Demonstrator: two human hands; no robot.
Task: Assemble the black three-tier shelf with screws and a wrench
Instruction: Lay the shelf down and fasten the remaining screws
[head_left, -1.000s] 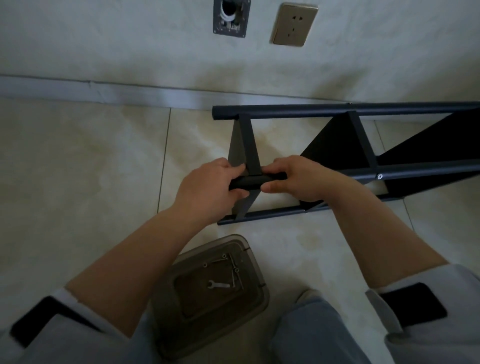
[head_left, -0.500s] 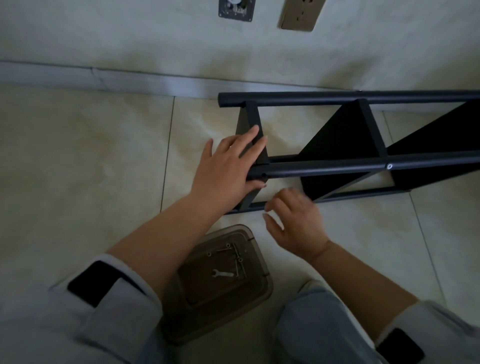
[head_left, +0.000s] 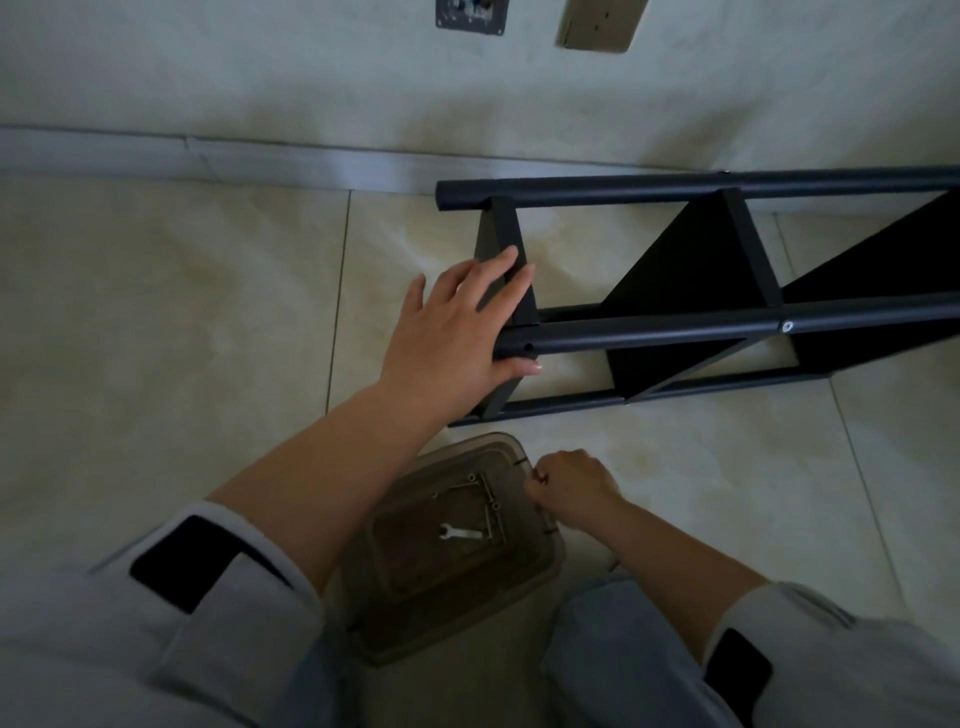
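The black three-tier shelf lies on its side on the tiled floor, its end toward me. My left hand rests flat on that end, fingers straight over the cross strip and thumb under the near tube, beside an empty screw hole. A silver screw head shows farther along the same tube. My right hand is at the right rim of the brown plastic tray, fingertips pinched on what looks like a small screw. Inside the tray lie a small silver wrench and loose screws.
The wall and its baseboard run just behind the shelf, with a socket plate above. My knee is right of the tray. Bare floor tiles spread to the left.
Both hands let go of the near tube. My left hand flattened onto the shelf's end, and my right hand dropped back to the tray's right rim and curled its fingers.
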